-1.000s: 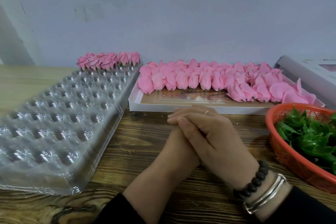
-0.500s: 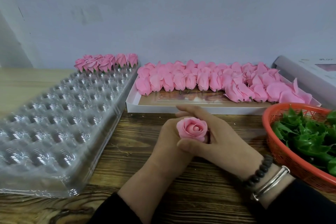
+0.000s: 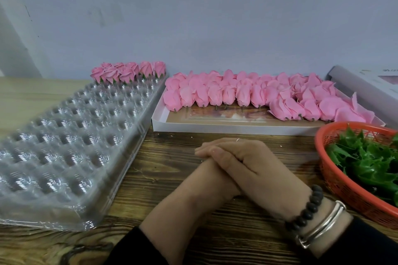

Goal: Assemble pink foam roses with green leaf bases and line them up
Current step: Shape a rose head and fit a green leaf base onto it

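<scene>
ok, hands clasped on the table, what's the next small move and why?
Probably open the right hand off the left hand: nothing shows between them, and only the clear plastic cavity tray's far row holds finished pink foam roses.

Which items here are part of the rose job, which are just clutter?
Job:
- loose pink roses in white box
- green leaves in orange basket
- finished roses in clear tray
- left hand, right hand, clasped

Lying about:
- white carton, far right
- bracelets

Glossy clear plastic tray (image 3: 64, 157), grained wooden table (image 3: 172, 157)
</scene>
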